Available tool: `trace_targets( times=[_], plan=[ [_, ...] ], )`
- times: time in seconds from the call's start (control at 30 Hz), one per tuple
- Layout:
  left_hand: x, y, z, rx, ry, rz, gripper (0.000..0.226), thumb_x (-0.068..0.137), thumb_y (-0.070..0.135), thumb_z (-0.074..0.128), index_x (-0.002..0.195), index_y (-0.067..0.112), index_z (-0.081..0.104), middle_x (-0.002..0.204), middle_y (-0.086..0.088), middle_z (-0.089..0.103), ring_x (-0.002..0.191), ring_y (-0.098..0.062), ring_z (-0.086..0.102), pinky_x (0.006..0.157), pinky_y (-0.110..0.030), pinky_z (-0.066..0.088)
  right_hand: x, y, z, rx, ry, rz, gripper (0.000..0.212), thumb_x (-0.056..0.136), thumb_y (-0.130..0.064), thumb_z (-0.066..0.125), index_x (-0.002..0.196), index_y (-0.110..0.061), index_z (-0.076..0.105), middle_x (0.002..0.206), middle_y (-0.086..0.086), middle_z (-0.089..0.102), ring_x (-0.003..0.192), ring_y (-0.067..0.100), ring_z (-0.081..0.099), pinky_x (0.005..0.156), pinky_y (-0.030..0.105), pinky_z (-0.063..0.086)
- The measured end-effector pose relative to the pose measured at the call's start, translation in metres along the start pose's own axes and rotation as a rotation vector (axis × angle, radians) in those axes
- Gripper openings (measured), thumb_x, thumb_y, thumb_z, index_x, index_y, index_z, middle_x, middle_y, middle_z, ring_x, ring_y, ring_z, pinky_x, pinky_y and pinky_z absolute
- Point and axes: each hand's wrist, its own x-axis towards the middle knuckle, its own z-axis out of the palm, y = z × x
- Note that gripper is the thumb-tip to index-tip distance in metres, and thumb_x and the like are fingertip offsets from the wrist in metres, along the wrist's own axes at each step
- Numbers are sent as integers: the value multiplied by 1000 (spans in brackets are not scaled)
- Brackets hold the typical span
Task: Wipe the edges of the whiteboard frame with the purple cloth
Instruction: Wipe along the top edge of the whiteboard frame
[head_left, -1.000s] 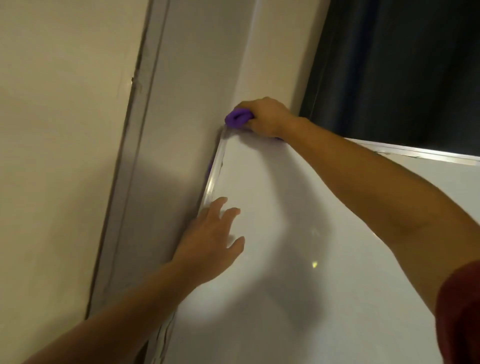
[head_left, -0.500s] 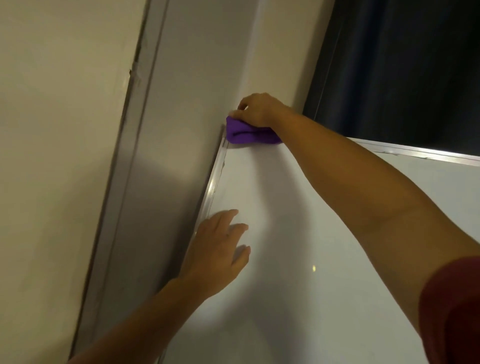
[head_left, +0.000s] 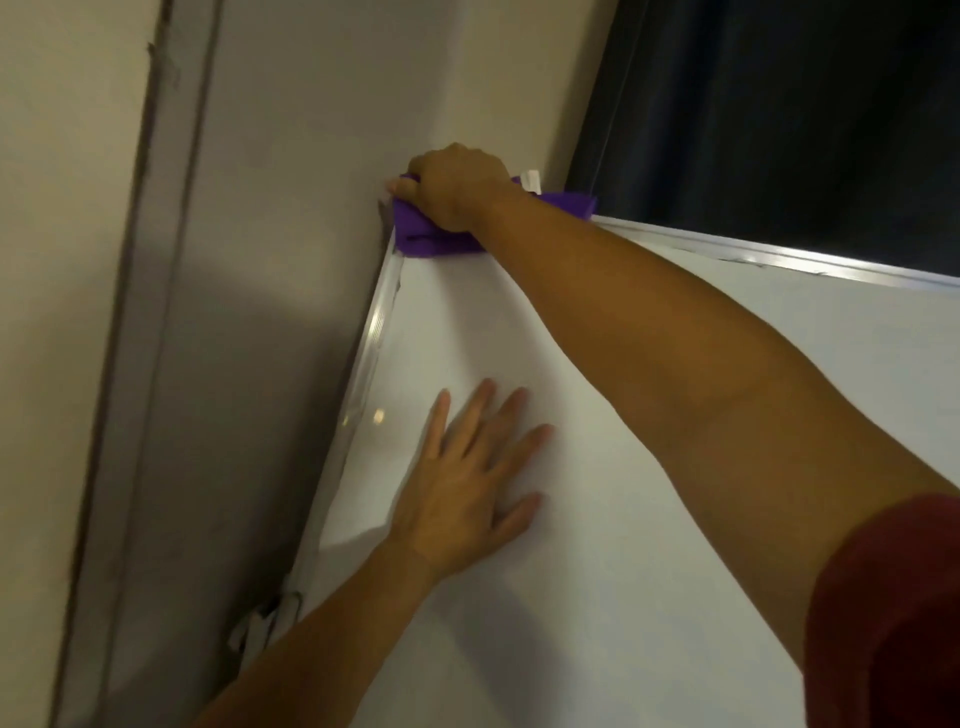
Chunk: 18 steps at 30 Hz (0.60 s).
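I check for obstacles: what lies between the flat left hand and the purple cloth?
Only bare whiteboard between left hand and purple cloth, in the head view.

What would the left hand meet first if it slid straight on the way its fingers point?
Only bare whiteboard lies ahead of the left hand at first; farther up, it would probably meet the right forearm, though depth is unclear.

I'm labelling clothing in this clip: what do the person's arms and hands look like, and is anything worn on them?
Both forearms are bare. The left hand and right hand show no gloves, rings or watch. Only a dark red sleeve shows on the right upper arm.
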Motion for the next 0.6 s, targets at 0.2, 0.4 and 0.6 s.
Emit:
trace_targets(
  times=[0.2, 0.4, 0.6],
  plan=[
    [0, 8, -7, 52, 68, -3, 84, 99, 78, 31, 168, 34, 13, 179, 1, 5, 165, -35, 4, 130, -61, -1, -30, 11, -35, -51, 179, 13, 54, 95, -64, 33, 102, -22, 66, 103, 6, 66, 81, 24, 52, 70, 34, 36],
    [-8, -4, -21, 72, 103, 26, 79, 102, 74, 28, 168, 36, 7, 179, -1, 1, 165, -35, 0, 131, -59, -6, -73, 14, -81, -142, 179, -23, 53, 96, -64, 31, 108, -23, 63, 102, 4, 66, 82, 22, 55, 70, 35, 40],
    [-16, -2, -32, 41, 114, 40, 73, 104, 62, 32, 168, 33, 14, 178, -2, 8, 165, -35, 6, 131, -59, 2, -152, 69, -105, -206, 196, 66, 55, 98, -65, 26, 115, -24, 58, 98, 5, 67, 74, 19, 49, 64, 33, 36]
  ],
)
